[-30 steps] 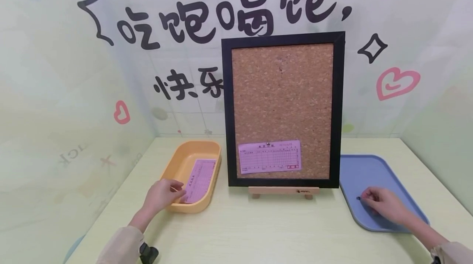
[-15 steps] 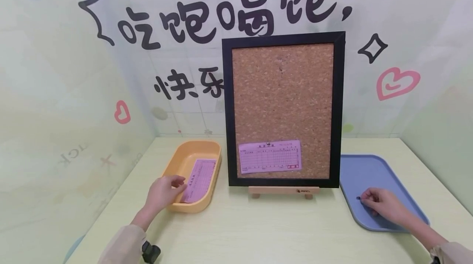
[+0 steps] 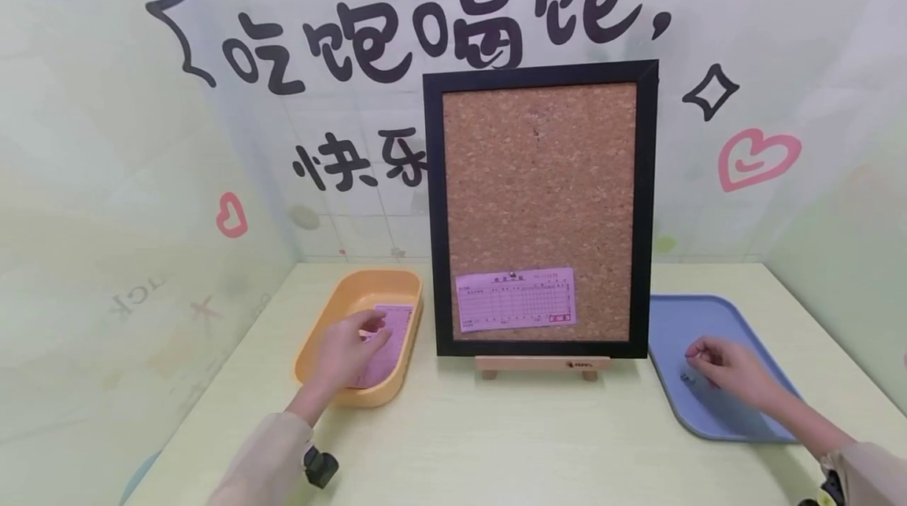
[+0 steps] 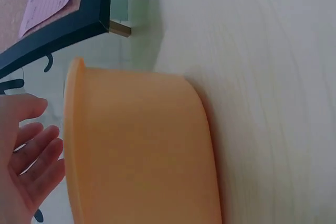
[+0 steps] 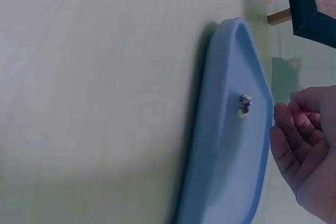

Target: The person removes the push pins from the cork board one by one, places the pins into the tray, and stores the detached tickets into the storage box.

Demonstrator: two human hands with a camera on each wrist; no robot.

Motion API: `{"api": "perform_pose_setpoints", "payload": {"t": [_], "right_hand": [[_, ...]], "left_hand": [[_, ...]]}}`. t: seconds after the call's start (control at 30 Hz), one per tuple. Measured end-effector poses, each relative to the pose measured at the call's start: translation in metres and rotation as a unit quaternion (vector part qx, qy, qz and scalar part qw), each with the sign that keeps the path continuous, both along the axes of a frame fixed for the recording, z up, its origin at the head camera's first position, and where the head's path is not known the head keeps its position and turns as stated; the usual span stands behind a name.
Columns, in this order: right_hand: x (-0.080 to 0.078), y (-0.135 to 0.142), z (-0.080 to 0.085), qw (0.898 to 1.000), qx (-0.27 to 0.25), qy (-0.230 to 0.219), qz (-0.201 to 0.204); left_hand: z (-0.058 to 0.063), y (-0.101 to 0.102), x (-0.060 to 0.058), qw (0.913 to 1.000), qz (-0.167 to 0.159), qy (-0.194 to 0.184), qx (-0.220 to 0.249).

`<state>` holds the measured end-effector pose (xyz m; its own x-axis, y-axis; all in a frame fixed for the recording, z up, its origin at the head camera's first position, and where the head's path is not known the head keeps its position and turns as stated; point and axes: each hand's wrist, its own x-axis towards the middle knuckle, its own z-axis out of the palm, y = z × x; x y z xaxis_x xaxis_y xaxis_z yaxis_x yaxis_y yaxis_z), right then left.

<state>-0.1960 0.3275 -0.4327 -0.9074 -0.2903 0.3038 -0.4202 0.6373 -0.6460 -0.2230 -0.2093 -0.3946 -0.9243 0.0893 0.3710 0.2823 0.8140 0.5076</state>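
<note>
My left hand [image 3: 347,349] is over the yellow-orange bin [image 3: 308,368], fingers apart and loosely bent, above a pink receipt slip [image 3: 397,333] lying inside. In the left wrist view the same hand [image 4: 26,156] is beside the bin's rim, with nothing seen between thumb and fingers. My right hand [image 3: 730,372] hovers over the blue tray [image 3: 690,317], thumb and fingertips close together. Whether something tiny is between them is too small to tell. Small metallic pushpins [image 5: 244,105] lie on the tray, just beyond the fingertips.
Between the hands, a black-framed cork board [image 3: 538,191] leans on a small wooden easel [image 3: 542,364]. Another pink slip [image 3: 516,300] is fastened low on it by a metal pushpin [image 3: 512,275]. Printed wall panels [image 3: 354,230] stand behind the pale table [image 3: 510,443].
My left hand has moved right and up, from the bin's near left corner to over the slip. The right hand has lifted slightly off the tray, showing more of the pins.
</note>
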Motion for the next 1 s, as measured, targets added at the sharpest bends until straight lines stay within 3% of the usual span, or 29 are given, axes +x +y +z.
{"api": "perform_pose_setpoints", "payload": {"t": [0.17,0.33,0.4,0.63,0.77,1.0], "right_hand": [[-0.006,-0.007,0.014,1.0,0.003,-0.007,0.017],[-0.01,-0.023,0.032,0.999,0.003,0.009,0.034],[-0.01,-0.031,0.041,0.999,0.005,0.016,0.04],[-0.013,-0.065,0.068,0.999,0.02,0.004,0.047],[-0.013,-0.079,0.078,0.998,0.008,-0.013,0.054],[-0.023,-0.097,0.092,0.998,0.011,0.003,0.066]], "left_hand": [[0.004,0.029,-0.004,0.9967,-0.032,0.043,0.062],[0.004,0.052,-0.01,0.9857,-0.061,0.087,0.131],[0.004,0.059,-0.014,0.9822,-0.067,0.107,0.139],[0.002,0.08,-0.016,0.9794,-0.068,0.125,0.143],[-0.001,0.089,-0.018,0.9721,-0.067,0.169,0.148],[-0.008,0.099,-0.021,0.97,-0.065,0.191,0.136]]}}
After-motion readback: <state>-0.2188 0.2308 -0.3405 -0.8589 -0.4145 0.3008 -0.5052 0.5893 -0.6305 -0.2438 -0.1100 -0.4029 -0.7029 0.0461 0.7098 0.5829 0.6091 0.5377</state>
